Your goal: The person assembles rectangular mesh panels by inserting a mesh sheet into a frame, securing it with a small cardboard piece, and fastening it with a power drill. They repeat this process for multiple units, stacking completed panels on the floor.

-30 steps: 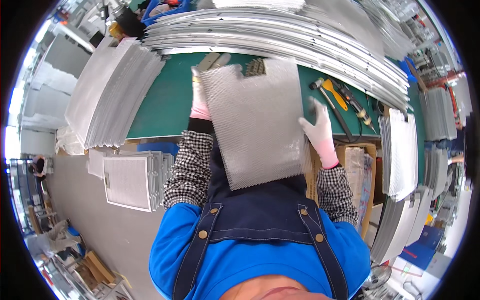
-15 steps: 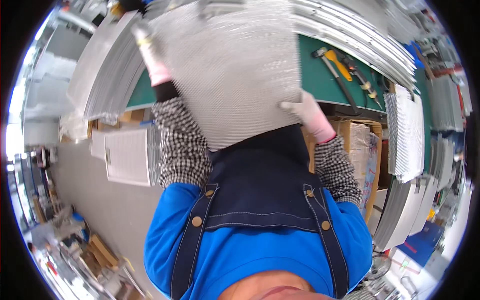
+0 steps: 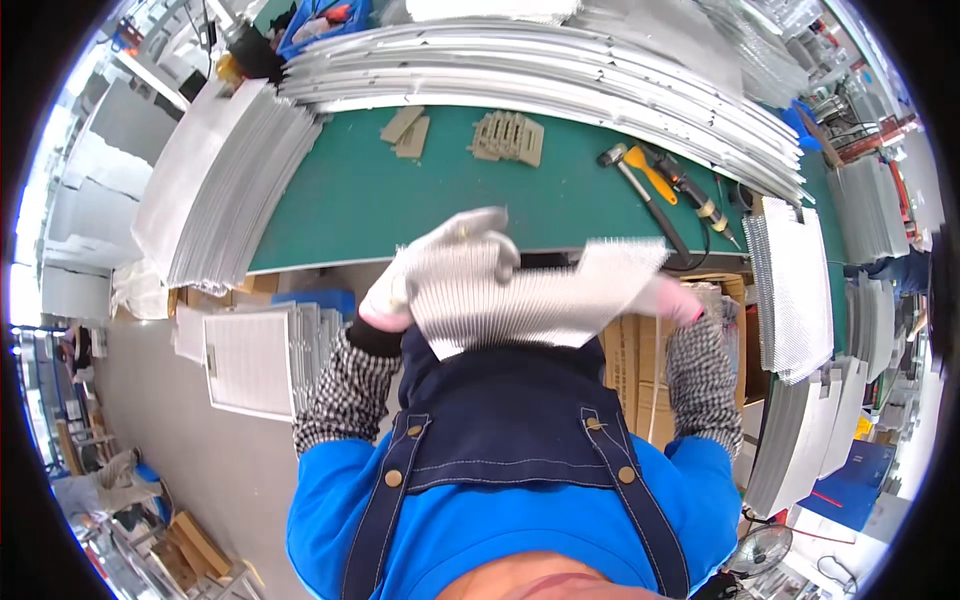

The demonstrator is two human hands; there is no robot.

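Note:
A silvery metal mesh sheet (image 3: 510, 305) is in front of my apron, steeply tilted so it looks foreshortened. My left hand (image 3: 440, 262), in a white glove with a pink cuff, grips its left end, with curled fingers over the upper edge. At the other end my right hand (image 3: 665, 298), gloved alike, holds the sheet. Its fingers are mostly hidden behind the mesh and blurred. Beyond the sheet, several beige slotted pieces (image 3: 510, 137) and flat beige blocks (image 3: 407, 130) lie on the green tabletop (image 3: 350, 200).
A hammer (image 3: 645, 195), a yellow-handled tool (image 3: 650, 172) and a power screwdriver (image 3: 695, 195) lie at the right. Long metal profiles (image 3: 560, 80) line the back. Stacked sheets (image 3: 215, 190) stand left; more mesh sheets (image 3: 795, 285) are stacked right. Cardboard boxes (image 3: 630, 370) sit below the table.
The mesh sheet has come off the tabletop toward my body and tilted up, uncovering the beige pieces. My left hand has drawn back from the far left with it.

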